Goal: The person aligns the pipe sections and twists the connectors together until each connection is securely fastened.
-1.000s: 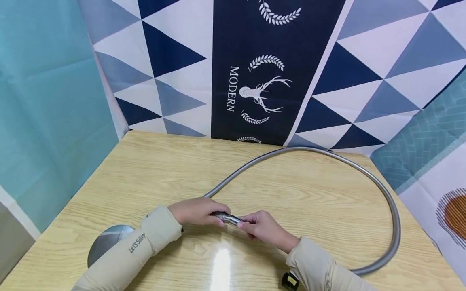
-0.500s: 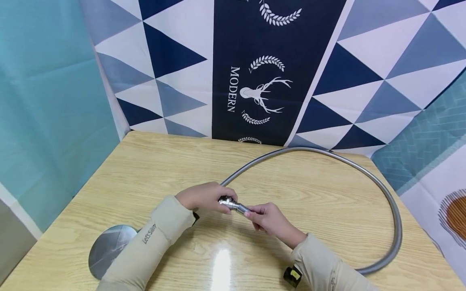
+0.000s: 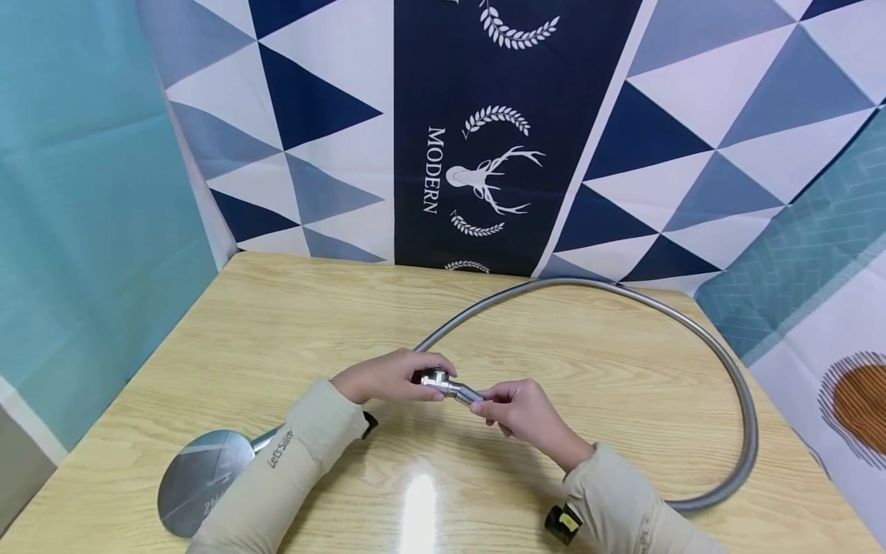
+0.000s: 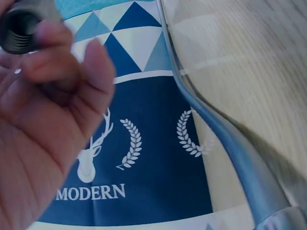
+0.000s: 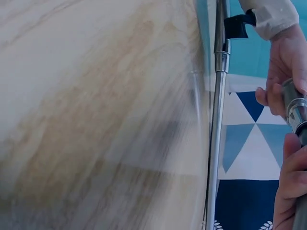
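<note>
In the head view my left hand (image 3: 394, 375) grips a chrome pipe fitting (image 3: 438, 380) mid-table. The left wrist view shows a threaded opening (image 4: 20, 31) at one end of it. My right hand (image 3: 522, 412) pinches the end of a grey metal shower hose (image 3: 749, 431). That end meets the fitting at a slight angle; how far it sits inside cannot be seen. The hose loops across the back and right of the table, passing behind both arms. At lower left lies a round chrome shower head (image 3: 204, 481), its handle partly under my left sleeve.
The wooden table (image 3: 311, 308) backs onto a patterned cloth (image 3: 332, 100) with triangles and a deer. Teal cloth (image 3: 90, 192) hangs at the left. Dark wrist mounts sit on both sleeves, the right one (image 3: 563, 525) with a yellow label.
Both hands have moved slightly up and right. More of the chrome fitting shows between the left fingers, and it now bends more against the hose end. More shower head handle is visible.
</note>
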`<state>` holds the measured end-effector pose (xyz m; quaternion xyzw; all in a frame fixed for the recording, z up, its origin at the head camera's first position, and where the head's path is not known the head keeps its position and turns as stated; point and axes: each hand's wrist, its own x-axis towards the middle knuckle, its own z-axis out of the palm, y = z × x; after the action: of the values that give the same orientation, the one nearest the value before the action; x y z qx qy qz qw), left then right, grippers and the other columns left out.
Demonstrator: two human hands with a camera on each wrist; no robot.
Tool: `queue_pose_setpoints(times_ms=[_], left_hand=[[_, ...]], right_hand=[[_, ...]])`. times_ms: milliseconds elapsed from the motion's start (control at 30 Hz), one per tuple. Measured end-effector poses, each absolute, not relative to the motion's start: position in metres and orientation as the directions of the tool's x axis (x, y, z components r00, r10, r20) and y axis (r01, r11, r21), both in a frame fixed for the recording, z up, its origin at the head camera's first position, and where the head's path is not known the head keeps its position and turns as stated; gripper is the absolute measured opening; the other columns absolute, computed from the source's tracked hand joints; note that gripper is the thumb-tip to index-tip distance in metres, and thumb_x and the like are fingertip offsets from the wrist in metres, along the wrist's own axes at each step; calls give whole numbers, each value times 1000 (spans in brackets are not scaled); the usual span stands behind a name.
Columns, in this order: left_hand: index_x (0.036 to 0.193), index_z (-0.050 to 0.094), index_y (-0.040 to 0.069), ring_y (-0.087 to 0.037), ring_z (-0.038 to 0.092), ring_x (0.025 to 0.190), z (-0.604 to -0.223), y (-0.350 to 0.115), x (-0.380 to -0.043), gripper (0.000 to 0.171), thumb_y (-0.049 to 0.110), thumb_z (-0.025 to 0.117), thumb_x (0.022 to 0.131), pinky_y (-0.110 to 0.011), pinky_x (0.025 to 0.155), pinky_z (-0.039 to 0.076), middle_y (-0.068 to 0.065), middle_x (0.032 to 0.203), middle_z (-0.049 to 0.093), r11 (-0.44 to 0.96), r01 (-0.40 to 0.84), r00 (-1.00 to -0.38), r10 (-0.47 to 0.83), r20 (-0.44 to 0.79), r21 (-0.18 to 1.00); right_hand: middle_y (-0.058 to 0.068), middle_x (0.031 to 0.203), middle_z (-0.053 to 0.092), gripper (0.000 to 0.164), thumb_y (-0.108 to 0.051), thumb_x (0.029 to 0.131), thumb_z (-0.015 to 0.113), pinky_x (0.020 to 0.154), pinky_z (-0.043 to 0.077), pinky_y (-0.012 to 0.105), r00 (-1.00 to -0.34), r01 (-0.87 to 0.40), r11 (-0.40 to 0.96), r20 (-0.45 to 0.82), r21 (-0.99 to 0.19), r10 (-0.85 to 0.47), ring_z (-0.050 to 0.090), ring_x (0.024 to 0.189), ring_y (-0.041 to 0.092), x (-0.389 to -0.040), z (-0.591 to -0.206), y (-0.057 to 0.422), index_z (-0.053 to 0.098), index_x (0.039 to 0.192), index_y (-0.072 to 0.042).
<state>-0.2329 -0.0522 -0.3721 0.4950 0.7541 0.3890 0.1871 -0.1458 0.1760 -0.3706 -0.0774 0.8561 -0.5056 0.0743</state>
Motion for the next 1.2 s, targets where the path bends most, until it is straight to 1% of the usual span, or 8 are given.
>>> queue_pose_setpoints(times_ms=[167, 333, 433, 533, 767, 833, 1000, 1200], left_hand=[[117, 61, -6, -4, 48, 67, -375, -55, -231, 31, 4, 66, 88, -22, 62, 44, -4, 93, 65, 151, 532, -471, 871, 142, 833], [107, 67, -7, -5, 45, 63, -376, -55, -229, 23, 0, 70, 85, -22, 58, 41, -9, 89, 67, 69, 521, -500, 833, 238, 851], [101, 69, -8, -6, 42, 60, -375, -56, -228, 18, -3, 70, 84, -22, 55, 37, -11, 87, 68, 42, 524, -516, 810, 278, 851], [99, 69, -8, -7, 42, 60, -374, -55, -227, 16, -3, 70, 83, -22, 55, 37, -11, 87, 69, 36, 517, -520, 807, 280, 855], [103, 67, -6, -7, 50, 67, -377, -57, -225, 19, 0, 68, 85, -25, 57, 44, -10, 90, 67, 60, 535, -550, 782, 294, 842], [106, 66, -6, -9, 52, 72, -378, -59, -224, 20, 0, 66, 87, -27, 62, 46, -11, 94, 67, 69, 547, -544, 787, 291, 834], [112, 63, -5, -10, 55, 81, -375, -62, -220, 23, 2, 60, 90, -29, 75, 49, -13, 103, 65, 98, 566, -502, 829, 248, 818], [114, 62, -3, -8, 56, 81, -367, -66, -215, 24, 5, 60, 92, -29, 77, 49, -8, 102, 65, 148, 557, -488, 855, 178, 817]], right_hand=[[0, 62, 57, 17, -8, 83, 73, 42, 33, 20, -973, -70, 470, -44, -880, -227, 43, 46, 9, -142, -375, 172, 68, 90, 7], [3, 65, 61, 18, -1, 81, 74, 43, 33, 19, -975, -90, 387, 1, -917, -224, 42, 46, 7, -140, -375, 169, 59, 86, 7], [4, 67, 63, 17, 0, 80, 74, 43, 33, 20, -974, -108, 372, 23, -922, -225, 42, 46, 7, -140, -374, 169, 60, 86, 8], [5, 68, 63, 18, 1, 79, 75, 44, 34, 20, -969, -131, 386, 36, -913, -243, 43, 48, 7, -140, -373, 170, 62, 88, 9], [1, 63, 56, 17, 0, 79, 75, 43, 35, 20, -974, -138, 400, 51, -906, -220, 44, 47, 7, -139, -371, 172, 65, 90, 9], [1, 61, 54, 17, -1, 80, 75, 43, 34, 19, -979, -119, 385, 43, -915, -200, 43, 47, 7, -139, -371, 173, 65, 89, 9], [0, 61, 57, 19, -2, 79, 75, 42, 33, 20, -982, -66, 371, -5, -926, -188, 42, 46, 8, -138, -373, 174, 67, 92, 9], [-1, 60, 55, 20, -5, 79, 76, 41, 33, 20, -983, -47, 379, -24, -924, -180, 42, 46, 9, -137, -376, 174, 68, 92, 8]])
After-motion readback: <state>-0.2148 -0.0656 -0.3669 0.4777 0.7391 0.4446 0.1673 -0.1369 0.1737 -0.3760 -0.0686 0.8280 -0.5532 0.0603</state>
